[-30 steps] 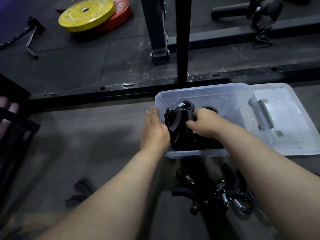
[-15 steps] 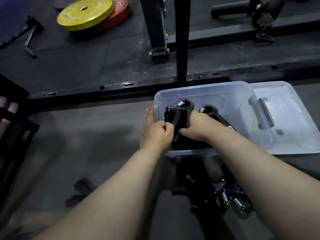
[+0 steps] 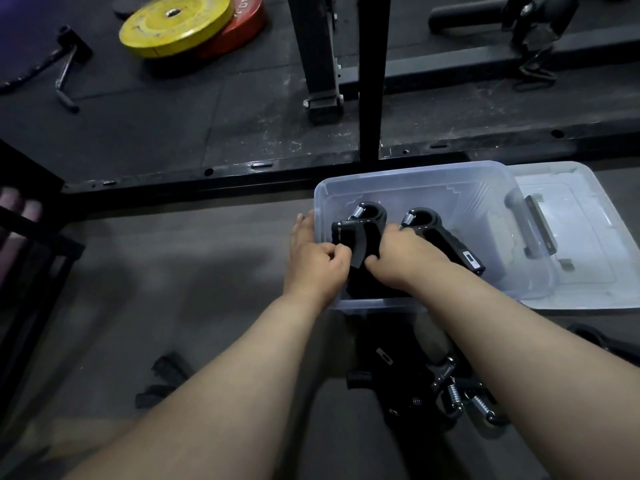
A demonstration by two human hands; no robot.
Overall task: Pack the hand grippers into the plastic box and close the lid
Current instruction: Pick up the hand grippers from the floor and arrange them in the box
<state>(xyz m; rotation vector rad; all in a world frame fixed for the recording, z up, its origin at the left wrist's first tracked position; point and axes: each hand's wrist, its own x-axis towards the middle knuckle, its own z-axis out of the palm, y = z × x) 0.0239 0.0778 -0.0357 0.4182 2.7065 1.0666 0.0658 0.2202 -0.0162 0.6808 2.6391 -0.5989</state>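
A clear plastic box [image 3: 433, 181] sits on the dark gym floor [image 3: 173, 271], a little right of centre in the head view. Its lid [image 3: 588, 237] lies flat on the floor, touching the box at its 3 o'clock side, and a dark latch [image 3: 540, 226] shows at the wall between them.

Inside the box, two black hand grippers stand against the left half. The left gripper in the box [image 3: 360, 230] has its spring end pointing to 12 o'clock. The left hand [image 3: 315, 265] reaches over the box's 9 o'clock wall, its fingers curled shut on the gripper's handle. The right hand [image 3: 405, 258] comes in over the 6 o'clock wall and pinches the same gripper from the other side, thumb and fingers closed on it. Just beside it, at 3 o'clock, the second gripper in the box [image 3: 443, 237] lies with its coil at the far end and its handle slanting toward 4 o'clock, partly under the right wrist.

Outside the box, at its 6 o'clock, a loose pile of grippers [image 3: 450, 393] rests on the floor between the forearms, with silver springs visible. A small dark object [image 3: 169, 372] lies on the floor at 8 o'clock; what it is cannot be told.

At 11 o'clock, well apart, a yellow weight plate [image 3: 173, 22] overlaps a red weight plate [image 3: 242, 19]. A black rack post [image 3: 372, 81] stands at 12 o'clock behind the box.
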